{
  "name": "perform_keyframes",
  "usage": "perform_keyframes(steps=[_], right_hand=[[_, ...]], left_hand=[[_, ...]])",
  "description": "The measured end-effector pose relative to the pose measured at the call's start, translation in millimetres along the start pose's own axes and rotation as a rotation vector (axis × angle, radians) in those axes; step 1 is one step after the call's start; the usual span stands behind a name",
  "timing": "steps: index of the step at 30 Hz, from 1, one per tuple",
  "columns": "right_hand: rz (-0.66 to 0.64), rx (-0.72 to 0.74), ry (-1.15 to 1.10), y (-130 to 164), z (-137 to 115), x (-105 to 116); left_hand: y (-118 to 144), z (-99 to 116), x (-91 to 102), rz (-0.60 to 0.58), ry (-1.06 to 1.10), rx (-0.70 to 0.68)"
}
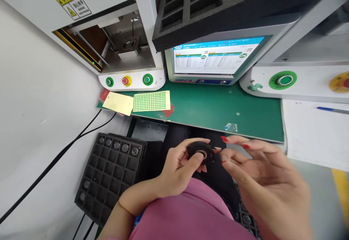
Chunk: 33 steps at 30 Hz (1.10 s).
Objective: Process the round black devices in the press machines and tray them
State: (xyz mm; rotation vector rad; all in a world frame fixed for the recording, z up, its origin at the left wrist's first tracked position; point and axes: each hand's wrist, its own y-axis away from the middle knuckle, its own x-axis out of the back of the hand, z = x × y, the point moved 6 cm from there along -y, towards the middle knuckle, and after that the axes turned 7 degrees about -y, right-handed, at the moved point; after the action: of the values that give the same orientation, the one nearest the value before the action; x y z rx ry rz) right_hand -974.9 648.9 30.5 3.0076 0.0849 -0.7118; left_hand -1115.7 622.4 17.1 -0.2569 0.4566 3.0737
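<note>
Black round part (pixel 198 146): near middle, nearer than green bench (pixel 201 104) | left hand (pixel 178 169): pinching it, thumb on its face | right hand (pixel 268 174): just right, fingers curled, cannot tell if pinching anything | foam tray (pixel 117 171): near left | lit screen (pixel 218 61): far middle

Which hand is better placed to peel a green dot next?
Probably your right hand, which looks freer: your left hand holds the round black part. The green-dot sheet lies on your left, though.
</note>
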Motion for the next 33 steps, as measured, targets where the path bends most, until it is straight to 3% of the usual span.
perform_keyframes(steps=[6,13,16,20,23,27,33], right_hand=[[0.02,-0.052,-0.025,2,0,-2],[0.016,-0.103,-0.064,4,-4,3],[0.022,-0.124,-0.071,5,-5,7],[-0.004,-0.19,-0.09,6,-3,6],[-0.069,-0.215,-0.113,5,-1,4],[-0.179,-0.275,-0.111,3,4,1],[-0.172,-0.394,-0.086,6,7,2]], left_hand=[[3,4,-4.7,-0.139,-0.005,-0.111],[2,1,-7.2,-0.287,0.083,-0.126],[-1,7,-4.0,-0.272,0.027,-0.264],[-2,19,2.3,-0.188,-0.256,-0.476],[0,29,3.2,-0.188,-0.386,-0.589],[2,35,1.3,-0.249,-0.448,-0.628],[3,37,-0.3,-0.308,-0.488,-0.607]])
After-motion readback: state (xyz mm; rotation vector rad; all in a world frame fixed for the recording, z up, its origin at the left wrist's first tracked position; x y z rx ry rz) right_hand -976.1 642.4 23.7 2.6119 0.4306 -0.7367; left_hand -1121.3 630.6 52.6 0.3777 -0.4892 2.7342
